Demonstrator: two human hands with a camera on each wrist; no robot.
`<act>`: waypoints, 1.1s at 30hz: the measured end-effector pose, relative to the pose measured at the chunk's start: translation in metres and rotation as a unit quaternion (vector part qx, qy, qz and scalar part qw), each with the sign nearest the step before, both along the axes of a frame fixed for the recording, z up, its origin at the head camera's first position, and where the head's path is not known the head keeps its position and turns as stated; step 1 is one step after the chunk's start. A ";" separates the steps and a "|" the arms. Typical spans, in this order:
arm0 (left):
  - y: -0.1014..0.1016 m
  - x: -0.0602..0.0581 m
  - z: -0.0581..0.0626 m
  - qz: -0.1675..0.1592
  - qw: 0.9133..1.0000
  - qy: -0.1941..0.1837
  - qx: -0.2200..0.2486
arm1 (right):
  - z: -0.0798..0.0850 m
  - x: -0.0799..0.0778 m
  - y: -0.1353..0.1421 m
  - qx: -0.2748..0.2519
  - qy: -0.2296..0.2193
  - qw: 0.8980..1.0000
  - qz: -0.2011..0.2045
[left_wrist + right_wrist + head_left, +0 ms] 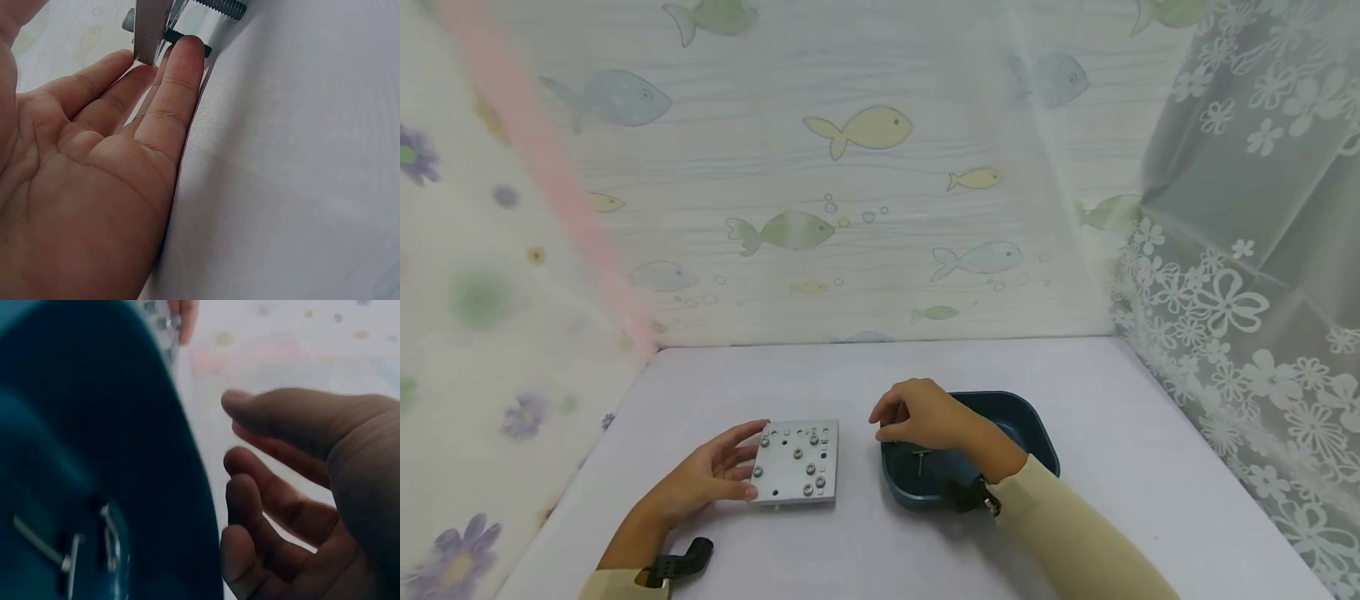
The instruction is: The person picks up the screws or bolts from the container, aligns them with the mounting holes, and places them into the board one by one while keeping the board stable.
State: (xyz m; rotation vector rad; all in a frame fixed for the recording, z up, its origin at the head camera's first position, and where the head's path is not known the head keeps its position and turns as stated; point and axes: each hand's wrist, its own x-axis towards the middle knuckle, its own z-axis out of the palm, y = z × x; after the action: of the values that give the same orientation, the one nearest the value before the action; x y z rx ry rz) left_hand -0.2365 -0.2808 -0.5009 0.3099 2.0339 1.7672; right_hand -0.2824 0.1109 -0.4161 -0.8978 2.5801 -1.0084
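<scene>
A square silver metal plate [786, 471], set with several socket-head bolts and holes, stands slightly raised off the table. My left hand [707, 475] holds its left side, thumb at the near corner and index finger at the far one. From the left wrist, threaded bolt ends [224, 7] poke out beneath the plate, beside the fingers. Over the left rim of a dark blue tray [1047, 446] hovers my right hand [928, 414], fingers loosely bent, with nothing visible between them. Inside the tray lies a thin T-shaped metal piece [921, 461]; the right wrist view shows several slim metal rods [39, 542].
A white cloth covers the table [857, 550]. Behind it hangs a fish-print curtain [865, 250], with a flowered curtain [490, 333] at left and a lace one [1240, 333] at right. Both wrists wear black straps.
</scene>
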 end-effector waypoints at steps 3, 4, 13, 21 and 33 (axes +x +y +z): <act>-0.001 -0.001 0.000 -0.002 1.000 -0.002 0.004 | -0.002 -0.006 0.009 0.006 -0.011 1.000 0.016; -0.001 -0.001 0.000 -0.004 1.000 0.001 0.003 | -0.003 -0.008 0.012 0.009 -0.013 1.000 0.019; -0.001 -0.002 0.000 -0.007 1.000 0.012 0.003 | -0.008 -0.020 0.036 0.010 -0.027 0.999 0.034; -0.001 0.000 -0.001 -0.008 1.000 0.018 0.007 | -0.015 -0.030 0.048 0.033 -0.048 0.998 0.021; -0.001 0.000 -0.001 -0.010 1.000 0.020 0.014 | -0.026 -0.033 0.050 0.071 -0.109 0.991 -0.030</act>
State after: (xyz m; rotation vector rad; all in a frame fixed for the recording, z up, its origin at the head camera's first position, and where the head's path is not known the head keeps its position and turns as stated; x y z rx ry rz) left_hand -0.2361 -0.2818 -0.5022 0.3758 2.0274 1.7918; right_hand -0.3154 0.1607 -0.4422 -0.6400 2.4693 -0.8725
